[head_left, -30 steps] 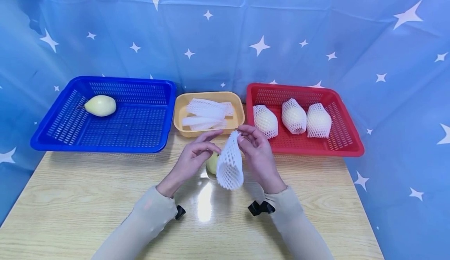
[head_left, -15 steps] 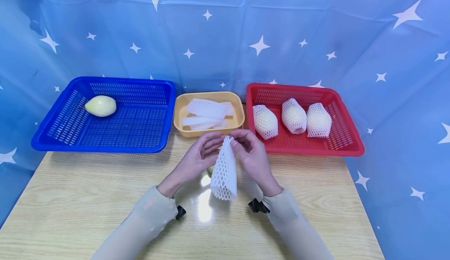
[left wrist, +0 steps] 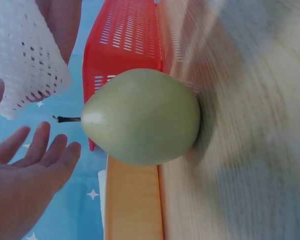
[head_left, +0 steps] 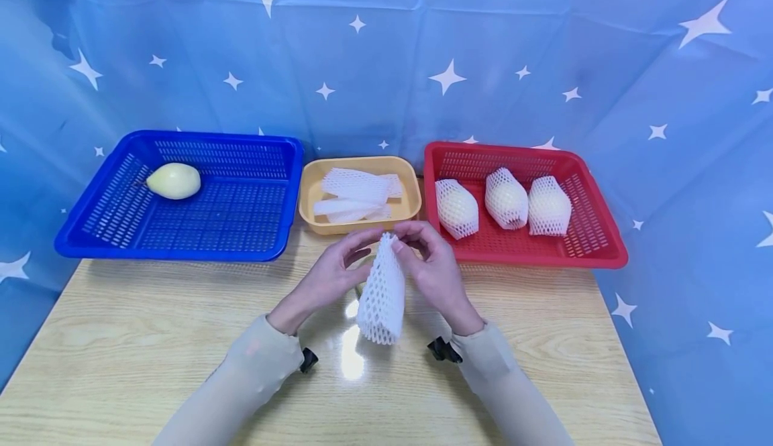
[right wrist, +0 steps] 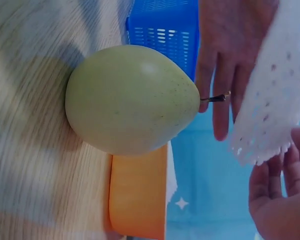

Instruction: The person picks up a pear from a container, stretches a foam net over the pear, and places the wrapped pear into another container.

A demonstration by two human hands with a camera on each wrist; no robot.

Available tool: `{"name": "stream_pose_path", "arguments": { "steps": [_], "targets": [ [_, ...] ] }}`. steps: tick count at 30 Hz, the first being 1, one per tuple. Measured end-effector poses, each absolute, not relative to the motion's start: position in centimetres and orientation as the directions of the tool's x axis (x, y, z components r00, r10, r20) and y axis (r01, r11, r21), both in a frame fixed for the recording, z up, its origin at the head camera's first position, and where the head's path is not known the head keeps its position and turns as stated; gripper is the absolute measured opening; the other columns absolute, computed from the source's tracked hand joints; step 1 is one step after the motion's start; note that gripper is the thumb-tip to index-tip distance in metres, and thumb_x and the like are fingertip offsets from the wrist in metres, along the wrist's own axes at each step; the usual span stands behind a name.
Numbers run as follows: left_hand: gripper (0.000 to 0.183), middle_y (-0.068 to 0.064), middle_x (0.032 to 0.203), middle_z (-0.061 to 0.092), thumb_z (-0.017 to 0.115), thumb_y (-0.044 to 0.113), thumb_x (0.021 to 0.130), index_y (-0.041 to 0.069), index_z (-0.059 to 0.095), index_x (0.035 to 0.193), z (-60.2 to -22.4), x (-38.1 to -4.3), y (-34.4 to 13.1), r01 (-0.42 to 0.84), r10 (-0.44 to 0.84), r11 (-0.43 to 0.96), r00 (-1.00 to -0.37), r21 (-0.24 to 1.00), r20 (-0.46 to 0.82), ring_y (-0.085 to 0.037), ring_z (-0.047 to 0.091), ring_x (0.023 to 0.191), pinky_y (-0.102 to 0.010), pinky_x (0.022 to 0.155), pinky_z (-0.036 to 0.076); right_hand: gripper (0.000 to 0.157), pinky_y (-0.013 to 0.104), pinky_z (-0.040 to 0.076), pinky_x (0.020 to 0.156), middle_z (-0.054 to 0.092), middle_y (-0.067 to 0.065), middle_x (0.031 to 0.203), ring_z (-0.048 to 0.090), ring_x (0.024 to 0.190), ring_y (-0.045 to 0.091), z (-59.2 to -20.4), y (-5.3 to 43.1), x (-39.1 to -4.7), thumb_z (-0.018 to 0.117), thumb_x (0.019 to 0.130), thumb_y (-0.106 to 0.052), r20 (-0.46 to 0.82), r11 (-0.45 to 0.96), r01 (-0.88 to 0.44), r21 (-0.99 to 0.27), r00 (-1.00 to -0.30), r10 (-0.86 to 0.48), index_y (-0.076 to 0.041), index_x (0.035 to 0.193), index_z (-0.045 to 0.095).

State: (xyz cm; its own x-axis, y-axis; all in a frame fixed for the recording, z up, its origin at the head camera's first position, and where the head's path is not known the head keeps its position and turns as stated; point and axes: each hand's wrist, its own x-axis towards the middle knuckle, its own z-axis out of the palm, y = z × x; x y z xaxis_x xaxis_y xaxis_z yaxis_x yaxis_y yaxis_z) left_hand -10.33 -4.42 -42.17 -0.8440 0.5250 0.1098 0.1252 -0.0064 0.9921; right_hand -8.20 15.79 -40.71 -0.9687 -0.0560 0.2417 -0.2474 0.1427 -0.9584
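Observation:
A pale green pear [left wrist: 142,117] stands upright on the table with its stem up. The net and hands almost wholly hide it in the head view. Above it, my right hand [head_left: 425,265] pinches the narrow end of a white foam fruit net [head_left: 383,298], whose wide end hangs toward me. My left hand [head_left: 335,268] is on the net's other side, its fingers loosely extended near the pear's stem, as the right wrist view shows.
A yellow tray [head_left: 410,211] with several foam nets [head_left: 356,188] stands behind the hands. At left, a blue basket [head_left: 241,248] holds one bare pear [head_left: 175,181]. The red basket [head_left: 519,255] at right holds 3 net-covered pears [head_left: 506,198].
The net has shifted slightly left and toward me, now overlapping the pear in the head view. My left hand's fingers have moved in behind the net's upper end.

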Motion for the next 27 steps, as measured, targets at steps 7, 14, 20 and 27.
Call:
{"name": "stream_pose_path", "arguments": {
  "steps": [7, 14, 20, 27],
  "targets": [
    [0.038, -0.016, 0.144, 0.057, 0.071, 0.003, 0.096, -0.003, 0.06, 0.132, -41.8, -10.3, -4.4, 0.116, 0.508, -0.018, -0.854, 0.993, 0.109, -0.032, 0.048, 0.139, -0.05, 0.12, 0.035, 0.028, 0.032, 0.052, 0.094, 0.066, 0.014, 0.112, 0.062, 0.102, 0.022, -40.8, 15.4, -8.1, 0.068, 0.096, 0.004, 0.282, 0.194, -0.287, -0.938, -0.958, -0.054, 0.004, 0.124, 0.063],
    [0.013, -0.019, 0.135, 0.06, 0.069, 0.003, 0.096, -0.003, 0.061, 0.105, -41.7, -10.3, -4.8, 0.143, 0.474, -0.05, -0.868, 0.989, 0.149, -0.033, 0.055, 0.13, -0.049, 0.116, 0.039, 0.028, 0.028, 0.052, 0.095, 0.063, 0.019, 0.111, 0.062, 0.106, 0.028, -40.5, 16.0, -7.8, 0.064, 0.095, 0.009, 0.311, 0.046, -0.314, -0.948, -0.949, -0.059, 0.009, 0.123, 0.06],
    [0.013, -0.014, 0.117, 0.065, 0.067, 0.007, 0.098, -0.001, 0.06, 0.104, -41.2, -10.3, -5.1, 0.162, 0.472, -0.084, -0.862, 0.983, 0.182, -0.028, 0.061, 0.117, -0.045, 0.113, 0.043, 0.028, 0.024, 0.052, 0.088, 0.064, 0.01, 0.109, 0.061, 0.103, 0.02, -40.1, 16.6, -7.6, 0.058, 0.094, 0.011, 0.332, -0.044, -0.33, -0.943, -0.942, -0.044, 0.013, 0.122, 0.058],
    [0.012, -0.005, 0.092, 0.064, 0.065, 0.008, 0.1, 0.0, 0.059, 0.107, -40.7, -10.1, -4.7, 0.182, 0.419, -0.042, -0.89, 0.982, 0.182, -0.019, 0.059, 0.087, -0.027, 0.08, 0.048, 0.032, 0.024, 0.053, 0.087, 0.057, 0.019, 0.117, 0.057, 0.106, 0.021, -39.9, 16.6, -7.4, 0.058, 0.101, -0.003, 0.166, -0.065, -0.162, -0.985, -0.984, -0.068, 0.008, 0.131, 0.056]
  ]
}}
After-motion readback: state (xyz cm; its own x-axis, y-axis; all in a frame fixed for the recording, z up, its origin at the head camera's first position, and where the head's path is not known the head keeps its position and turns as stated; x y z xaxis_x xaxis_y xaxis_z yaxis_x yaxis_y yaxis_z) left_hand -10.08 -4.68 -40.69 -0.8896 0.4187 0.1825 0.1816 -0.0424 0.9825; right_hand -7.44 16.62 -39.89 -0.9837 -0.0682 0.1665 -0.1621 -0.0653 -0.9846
